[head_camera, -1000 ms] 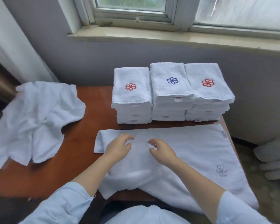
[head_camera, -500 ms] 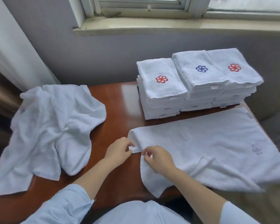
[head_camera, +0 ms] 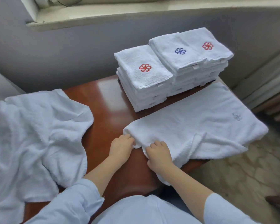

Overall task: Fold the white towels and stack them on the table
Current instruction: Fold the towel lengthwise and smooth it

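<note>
Head view: a reddish wooden counter [head_camera: 107, 101] stands against a grey wall under a window sill [head_camera: 103, 15]. A crumpled towel [head_camera: 31, 135] sprawls over the counter's left end, hanging past the near edge. At the right a flat towel [head_camera: 200, 120] lies spread, its right side drooping off the counter (a faint grey emblem shows there). Behind it three folded stacks [head_camera: 144, 75] sit side by side, touching, with red, blue and red emblems on top. The left hand [head_camera: 120, 148] and right hand [head_camera: 159, 155], close together, each grip the flat towel's bunched left edge with curled fingers.
</note>
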{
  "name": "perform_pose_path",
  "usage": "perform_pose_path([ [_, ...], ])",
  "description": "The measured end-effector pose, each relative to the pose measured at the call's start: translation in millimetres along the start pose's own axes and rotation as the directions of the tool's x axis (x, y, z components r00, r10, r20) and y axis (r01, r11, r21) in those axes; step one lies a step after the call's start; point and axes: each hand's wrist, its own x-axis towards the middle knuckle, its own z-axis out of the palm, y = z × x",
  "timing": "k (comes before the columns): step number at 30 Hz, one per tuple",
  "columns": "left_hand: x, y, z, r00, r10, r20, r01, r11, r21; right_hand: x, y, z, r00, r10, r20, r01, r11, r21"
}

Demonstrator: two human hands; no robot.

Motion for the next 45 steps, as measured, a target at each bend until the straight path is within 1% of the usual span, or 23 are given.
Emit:
perform_pose_path([
  [3, -0.4, -11.7, -9.8, 0.999, 0.041, 0.006, -0.041, 0.998, 0.052, 4.2, 10.7, -4.6, 1.000, -0.004, 0.031, 0.004, 1.000, 0.023],
  [5, 0.0, -28.1, -23.3, 0.997, 0.031, -0.069, -0.032, 0.999, -0.006, 6.1, 14.2, -12.2, 1.000, 0.004, 0.006, -0.005, 0.996, 0.084],
  [6, 0.6, -37.2, -32.3, 0.992, 0.021, -0.128, -0.029, 0.998, -0.057, 6.8, 14.7, -15.5, 1.000, 0.008, 0.014, -0.010, 0.986, 0.167],
  [7, 2.0, -46.3, -42.4, 0.982, 0.007, -0.191, -0.027, 0.995, -0.101, 7.4, 13.8, -20.5, 0.999, 0.016, 0.051, -0.030, 0.956, 0.291],
  [9, 6.6, -63.7, -62.5, 0.957, -0.036, -0.289, -0.005, 0.991, -0.137, 7.9, 7.5, -34.4, 0.983, -0.001, 0.181, -0.100, 0.829, 0.550],
  [11, 10.7, -77.1, -77.3, 0.939, -0.078, -0.335, 0.036, 0.991, -0.132, 9.9, -3.5, -47.4, 0.965, -0.075, 0.251, -0.124, 0.712, 0.691],
  [15, 12.1, -86.1, -84.3, 0.927, -0.154, -0.342, 0.119, 0.985, -0.123, 15.9, -27.3, -55.3, 0.954, -0.153, 0.257, -0.134, 0.548, 0.826],
  [16, 11.5, -84.9, -82.9, 0.926, -0.173, -0.336, 0.137, 0.982, -0.128, 16.6, -31.2, -52.8, 0.944, -0.178, 0.277, -0.145, 0.530, 0.836],
  [18, 9.0, -79.3, -77.4, 0.926, -0.216, -0.308, 0.176, 0.972, -0.153, 15.6, -36.2, -44.2, 0.899, -0.260, 0.352, -0.178, 0.518, 0.837],
  [19, 7.3, -75.8, -73.4, 0.930, -0.230, -0.285, 0.189, 0.968, -0.164, 14.6, -37.0, -38.7, 0.882, -0.277, 0.380, -0.190, 0.530, 0.826],
  [20, 5.4, -71.7, -68.6, 0.936, -0.236, -0.259, 0.196, 0.965, -0.173, 13.5, -36.4, -33.4, 0.884, -0.267, 0.384, -0.188, 0.550, 0.814],
  [25, -5.4, -54.3, -47.1, 0.963, -0.245, -0.115, 0.217, 0.953, -0.211, 12.4, -12.6, -21.9, 0.954, -0.039, 0.297, -0.207, 0.629, 0.749],
  [27, -10.2, -49.3, -42.0, 0.969, -0.240, -0.065, 0.221, 0.951, -0.216, 11.4, 1.5, -20.6, 0.965, 0.040, 0.257, -0.216, 0.676, 0.705],
  [29, -15.9, -43.7, -36.6, 0.970, -0.243, -0.027, 0.230, 0.944, -0.237, 9.5, 14.3, -20.2, 0.970, 0.076, 0.232, -0.215, 0.714, 0.666],
  [31, -20.8, -35.6, -30.1, 0.974, -0.227, 0.020, 0.223, 0.934, -0.280, 7.3, 26.5, -18.6, 0.971, 0.061, 0.233, -0.196, 0.763, 0.616],
  [34, -25.6, -16.7, -22.0, 0.984, -0.160, 0.080, 0.178, 0.920, -0.350, 3.3, 45.8, -15.3, 0.955, 0.021, 0.295, -0.192, 0.801, 0.567],
  [36, -27.8, -2.4, -19.8, 0.986, -0.149, 0.079, 0.169, 0.898, -0.406, 1.5, 58.3, -14.6, 0.947, -0.005, 0.320, -0.179, 0.822, 0.541],
  [39, -33.7, 22.4, -14.4, 0.988, -0.135, 0.080, 0.157, 0.861, -0.484, 0.2, 75.0, -14.4, 0.947, -0.057, 0.315, -0.114, 0.859, 0.500],
  [42, -41.5, 51.1, -7.2, 0.989, -0.105, 0.108, 0.145, 0.858, -0.492, 0.6, 93.2, -11.5, 0.955, -0.089, 0.283, -0.048, 0.894, 0.445],
  [45, -46.0, 75.8, -2.2, 0.978, -0.106, 0.182, 0.179, 0.872, -0.455, 3.2, 111.5, -8.3, 0.950, -0.161, 0.267, 0.055, 0.929, 0.366],
])
